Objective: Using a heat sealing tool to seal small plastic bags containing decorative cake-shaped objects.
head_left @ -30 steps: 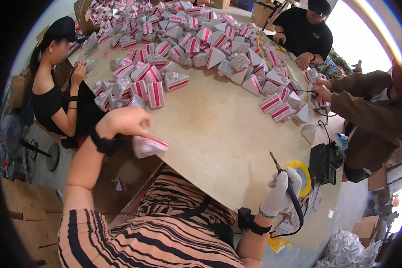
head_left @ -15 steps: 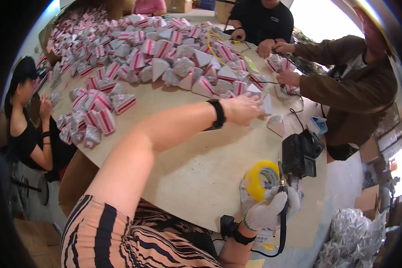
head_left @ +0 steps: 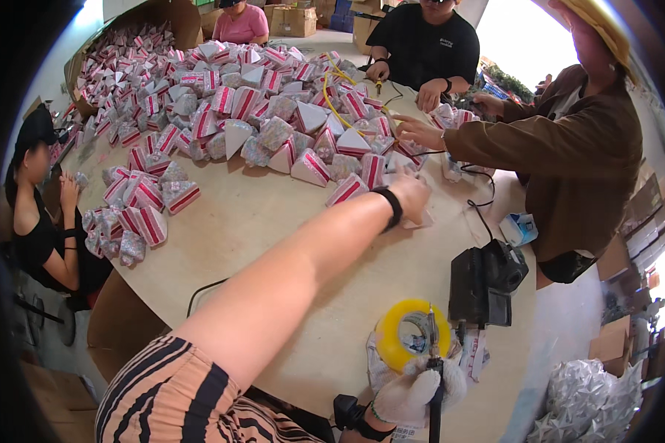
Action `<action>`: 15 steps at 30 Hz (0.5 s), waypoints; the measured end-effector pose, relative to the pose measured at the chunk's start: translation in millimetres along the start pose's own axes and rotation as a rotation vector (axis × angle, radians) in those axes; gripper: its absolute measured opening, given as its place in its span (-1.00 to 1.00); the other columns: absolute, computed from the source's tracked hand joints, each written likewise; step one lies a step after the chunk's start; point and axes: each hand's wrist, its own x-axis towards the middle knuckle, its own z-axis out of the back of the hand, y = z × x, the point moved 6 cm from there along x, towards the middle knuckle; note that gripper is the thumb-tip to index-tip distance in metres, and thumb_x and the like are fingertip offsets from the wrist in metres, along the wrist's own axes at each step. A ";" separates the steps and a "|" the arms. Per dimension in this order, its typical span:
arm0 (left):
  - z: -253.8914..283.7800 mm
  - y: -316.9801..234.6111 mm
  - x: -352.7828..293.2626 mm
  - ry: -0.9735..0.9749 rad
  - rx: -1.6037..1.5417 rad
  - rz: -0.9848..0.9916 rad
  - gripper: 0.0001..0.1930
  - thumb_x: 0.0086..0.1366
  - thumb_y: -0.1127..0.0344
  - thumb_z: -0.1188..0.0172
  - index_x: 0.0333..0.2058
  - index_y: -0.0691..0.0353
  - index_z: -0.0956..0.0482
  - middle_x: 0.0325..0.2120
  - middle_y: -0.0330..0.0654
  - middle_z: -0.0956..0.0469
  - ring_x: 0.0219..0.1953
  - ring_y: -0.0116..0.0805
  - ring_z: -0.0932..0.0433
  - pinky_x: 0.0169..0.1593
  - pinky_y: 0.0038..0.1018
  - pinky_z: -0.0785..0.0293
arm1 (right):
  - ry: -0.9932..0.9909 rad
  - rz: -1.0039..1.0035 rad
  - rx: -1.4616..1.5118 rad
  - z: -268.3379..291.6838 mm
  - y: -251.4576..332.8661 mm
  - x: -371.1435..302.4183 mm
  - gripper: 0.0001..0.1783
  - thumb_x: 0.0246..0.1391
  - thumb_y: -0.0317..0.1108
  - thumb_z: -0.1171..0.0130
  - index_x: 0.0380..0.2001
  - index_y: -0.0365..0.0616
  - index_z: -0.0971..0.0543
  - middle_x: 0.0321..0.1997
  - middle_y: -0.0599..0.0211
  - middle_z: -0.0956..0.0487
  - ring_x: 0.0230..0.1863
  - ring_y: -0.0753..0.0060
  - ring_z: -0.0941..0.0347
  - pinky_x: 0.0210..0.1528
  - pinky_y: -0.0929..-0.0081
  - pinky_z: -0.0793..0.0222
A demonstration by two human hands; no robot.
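Observation:
My left hand (head_left: 412, 193), a dark band on its wrist, reaches far across the table over a pale wedge-shaped piece (head_left: 421, 219). Its fingers are blurred and partly hidden, so I cannot tell whether they grip the piece. Beside it lie more wedges shaped like cake slices, one with a pink stripe (head_left: 347, 189). In a white knitted glove, my right hand (head_left: 412, 393) is closed round the black handle of a soldering iron (head_left: 434, 369), its thin metal tip pointing up. Just behind that tip is a yellow tape roll (head_left: 393, 341).
A big heap of pink-and-white wrapped wedges (head_left: 222, 100) covers the far table, with a smaller pile (head_left: 137, 199) at left. A black box-shaped device (head_left: 482, 284) and a blue-white packet (head_left: 519, 229) stand at right. Co-workers sit around; a brown sleeve (head_left: 539, 151) reaches in from the right.
My view has shifted somewhat. My left hand's outstretched fingers have drawn in over a wedge. The right hand still holds the soldering iron, now lower in view. The brown-sleeved co-worker's hand has reached further left.

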 end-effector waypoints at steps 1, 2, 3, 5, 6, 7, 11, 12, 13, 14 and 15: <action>0.0 12.0 -8.6 0.010 -0.098 -0.004 -0.30 -0.12 -0.05 -0.34 -0.04 0.28 -0.50 0.02 0.02 -0.44 0.13 0.15 -0.34 0.16 0.20 -0.15 | -0.006 -0.015 0.039 -0.9 -0.9 -0.2 -0.80 0.06 -0.35 -0.09 -0.28 -0.24 -0.41 -0.40 0.29 -0.39 -0.51 0.55 -0.26 -0.52 0.68 -0.18; -2.7 21.1 -19.7 0.027 -0.178 -0.007 -0.29 -0.12 -0.04 -0.33 -0.02 0.30 -0.47 0.01 0.03 -0.45 0.10 0.13 -0.38 0.12 0.13 -0.26 | 0.031 0.003 0.013 -3.8 0.2 0.1 -0.78 0.06 -0.35 -0.10 -0.27 -0.25 -0.41 -0.37 0.27 -0.39 -0.50 0.54 -0.27 -0.51 0.67 -0.21; -4.5 29.5 -31.7 0.012 -0.158 -0.008 -0.29 -0.12 -0.02 -0.33 -0.02 0.30 -0.45 0.00 0.03 -0.46 0.09 0.10 -0.39 0.09 0.07 -0.31 | 0.053 0.018 -0.039 -5.0 1.3 0.1 -0.77 0.07 -0.34 -0.11 -0.26 -0.25 -0.42 -0.35 0.25 -0.40 -0.49 0.53 -0.29 -0.50 0.67 -0.24; -9.8 51.0 -59.0 0.002 -0.118 0.035 -0.31 -0.11 0.03 -0.32 -0.02 0.31 -0.42 -0.02 0.03 -0.47 0.07 0.06 -0.40 0.05 0.00 -0.36 | 0.076 -0.026 -0.011 -6.1 -1.1 -1.7 -0.79 0.07 -0.34 -0.13 -0.31 -0.25 -0.41 -0.37 0.23 -0.44 -0.45 0.43 -0.35 -0.40 0.54 -0.31; -13.0 62.8 -73.9 0.002 -0.105 0.078 -0.33 -0.10 0.05 -0.32 -0.03 0.31 -0.41 -0.02 0.03 -0.47 0.07 0.05 -0.41 0.04 -0.01 -0.37 | 0.094 -0.076 0.007 -7.4 -4.4 -3.8 -0.80 0.08 -0.35 -0.15 -0.35 -0.25 -0.41 -0.38 0.21 -0.47 -0.40 0.34 -0.41 -0.31 0.41 -0.39; -14.2 74.6 -87.9 0.007 -0.156 0.061 -0.35 -0.10 0.06 -0.31 -0.05 0.31 -0.42 -0.02 0.03 -0.47 0.09 0.05 -0.39 0.04 0.02 -0.35 | 0.123 0.010 -0.057 -10.6 -1.9 -3.8 -0.79 0.08 -0.37 -0.16 -0.31 -0.27 -0.42 -0.34 0.18 -0.48 -0.40 0.33 -0.42 -0.29 0.40 -0.40; -2.2 99.0 -137.2 -0.154 -0.072 -0.048 -0.41 -0.12 0.08 -0.33 -0.14 0.33 -0.46 -0.06 0.00 -0.49 0.21 -0.01 -0.25 0.09 0.01 -0.29 | 0.175 -0.027 0.046 -25.8 -9.5 -10.5 -0.75 0.07 -0.47 -0.12 -0.18 -0.31 -0.42 -0.33 0.20 -0.46 -0.40 0.40 -0.40 -0.32 0.49 -0.40; 0.5 101.8 -147.3 -0.145 -0.049 -0.048 -0.41 -0.12 0.08 -0.34 -0.14 0.34 -0.47 -0.07 0.00 -0.48 0.22 -0.02 -0.24 0.10 -0.03 -0.28 | 0.180 -0.020 0.052 -27.5 -7.3 -11.8 -0.75 0.07 -0.47 -0.12 -0.18 -0.31 -0.42 -0.33 0.20 -0.46 -0.40 0.40 -0.40 -0.32 0.49 -0.40; 5.6 103.4 -157.0 -0.157 -0.075 -0.039 -0.41 -0.12 0.08 -0.34 -0.14 0.34 -0.47 -0.07 0.00 -0.48 0.22 -0.02 -0.24 0.10 -0.03 -0.28 | 0.162 -0.051 0.104 -29.8 -7.5 -11.8 -0.78 0.08 -0.46 -0.10 -0.18 -0.28 -0.44 -0.40 0.28 -0.43 -0.48 0.51 -0.34 -0.39 0.56 -0.32; 21.4 100.7 -168.6 -0.337 -0.164 -0.080 -0.41 -0.11 0.11 -0.36 -0.13 0.35 -0.48 -0.08 0.00 -0.48 0.19 -0.05 -0.27 0.09 -0.08 -0.30 | 0.142 -0.101 0.148 -30.9 -6.7 -12.2 -0.80 0.09 -0.45 -0.08 -0.19 -0.25 -0.45 -0.47 0.37 -0.40 -0.55 0.63 -0.28 -0.46 0.64 -0.25; 36.1 98.5 -182.9 -0.500 -0.246 -0.112 -0.42 -0.09 0.13 -0.37 -0.11 0.36 -0.48 -0.09 0.00 -0.48 0.17 -0.08 -0.31 0.09 -0.13 -0.32 | 0.130 -0.034 0.158 -31.2 1.9 -11.5 -0.82 0.09 -0.47 -0.07 -0.21 -0.22 -0.45 -0.47 0.37 -0.40 -0.55 0.65 -0.27 -0.46 0.64 -0.25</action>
